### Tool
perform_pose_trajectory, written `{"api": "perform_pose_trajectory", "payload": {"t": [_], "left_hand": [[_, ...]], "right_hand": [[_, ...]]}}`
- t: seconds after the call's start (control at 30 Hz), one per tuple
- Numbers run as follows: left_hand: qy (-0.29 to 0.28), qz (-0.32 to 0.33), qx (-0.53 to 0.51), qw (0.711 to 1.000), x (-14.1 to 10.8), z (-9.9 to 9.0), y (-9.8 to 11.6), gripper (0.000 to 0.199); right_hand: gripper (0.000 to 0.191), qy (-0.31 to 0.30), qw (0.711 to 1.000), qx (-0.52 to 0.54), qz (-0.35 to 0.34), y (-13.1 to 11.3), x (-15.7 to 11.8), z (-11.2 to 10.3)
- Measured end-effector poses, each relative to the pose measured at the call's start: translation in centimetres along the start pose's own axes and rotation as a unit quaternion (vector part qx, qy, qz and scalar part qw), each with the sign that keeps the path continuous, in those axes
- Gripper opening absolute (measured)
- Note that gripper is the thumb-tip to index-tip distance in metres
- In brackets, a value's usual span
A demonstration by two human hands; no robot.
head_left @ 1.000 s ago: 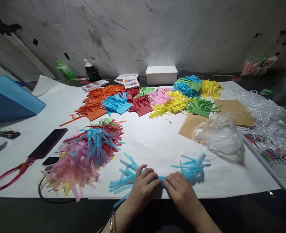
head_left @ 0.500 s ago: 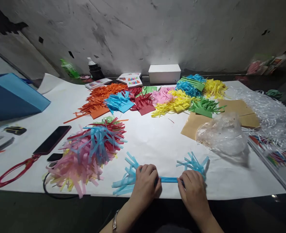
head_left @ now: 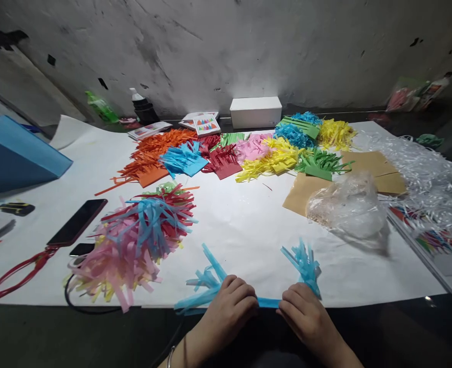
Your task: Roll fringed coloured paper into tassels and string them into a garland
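Gripping, left hand (head_left: 235,302): fingers curled over the blue tissue tassel (head_left: 269,303), at the left end of its narrow band; the fingertips are hidden beneath.
Right hand (head_left: 306,309): closed around the same tassel at the band's other end.
Band between the grips: looks straight and narrow; pulling the hands apart too hard could tear it, and turning one hand more than the other could leave a lopsided twist.
Left fringe (head_left: 199,298): fans out left of the left grip, loose and uneven; strips trapped under that palm could crease or rip.
Right fringe (head_left: 306,263): bunched just beyond the right knuckles; a loose right grip might let strips slide out of line.
White paper (head_left: 245,240): its near edge runs by the grips, so the band may have little support and could sag.
Mixed tassels (head_left: 130,255): left of and beyond the left grip, apart from the blue strips; a wide leftward sweep could tangle them.
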State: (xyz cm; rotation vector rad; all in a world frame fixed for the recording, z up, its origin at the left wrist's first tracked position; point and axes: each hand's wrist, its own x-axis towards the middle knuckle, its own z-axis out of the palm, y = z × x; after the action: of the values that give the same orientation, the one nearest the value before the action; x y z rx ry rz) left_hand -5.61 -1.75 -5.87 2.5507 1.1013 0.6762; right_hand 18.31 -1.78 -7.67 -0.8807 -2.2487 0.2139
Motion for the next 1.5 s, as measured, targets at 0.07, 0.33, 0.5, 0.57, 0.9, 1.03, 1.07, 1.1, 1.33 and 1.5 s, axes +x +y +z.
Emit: {"api": "perform_pose_trajectory", "payload": {"t": [0.07,0.33,0.5,0.57,0.9,1.03,1.07,1.1,1.33,1.5], "left_hand": [[0.014,-0.01,-0.008,1.0,-0.1,0.4,0.0,0.014],[0.0,-0.145,0.044,0.989,1.3,0.6,1.5,0.014],[-0.047,-0.184,0.078,0.979,2.5,0.2,2.1,0.011],[-0.052,-0.18,0.072,0.98,2.7,0.2,1.9,0.011],[-0.035,-0.179,-0.169,0.969,1.0,-1.2,3.6,0.018],[-0.086,-0.295,-0.462,0.832,2.5,-2.1,4.6,0.023],[-0.093,-0.318,-0.525,0.784,3.0,-2.1,4.8,0.029],[-0.091,-0.331,-0.573,0.744,3.6,-1.9,5.0,0.033],[0.034,-0.272,-0.618,0.737,6.1,0.6,6.5,0.036],[0.015,-0.208,-0.505,0.838,8.1,0.3,6.0,0.033]], "right_hand": [[0.02,0.001,1.0,0.024,0.016,-0.1,0.0,-0.1],[0.027,0.026,0.987,-0.044,0.153,-1.8,0.4,0.3],[0.025,0.047,0.975,-0.109,0.189,-2.5,0.8,1.1],[0.028,0.054,0.985,-0.097,0.128,-2.4,0.8,1.3],[0.031,0.085,0.995,-0.041,-0.015,-2.6,0.1,-1.3],[0.022,0.116,0.992,-0.028,-0.044,-3.2,1.8,-4.5],[0.021,0.127,0.991,-0.019,-0.04,-3.4,2.3,-5.1],[0.02,0.14,0.99,-0.005,-0.029,-3.5,2.6,-5.4],[0.024,0.204,0.961,0.159,0.094,-3.5,1.8,-4.5],[0.032,0.257,0.955,0.103,0.102,-2.3,0.3,-3.3]]}}
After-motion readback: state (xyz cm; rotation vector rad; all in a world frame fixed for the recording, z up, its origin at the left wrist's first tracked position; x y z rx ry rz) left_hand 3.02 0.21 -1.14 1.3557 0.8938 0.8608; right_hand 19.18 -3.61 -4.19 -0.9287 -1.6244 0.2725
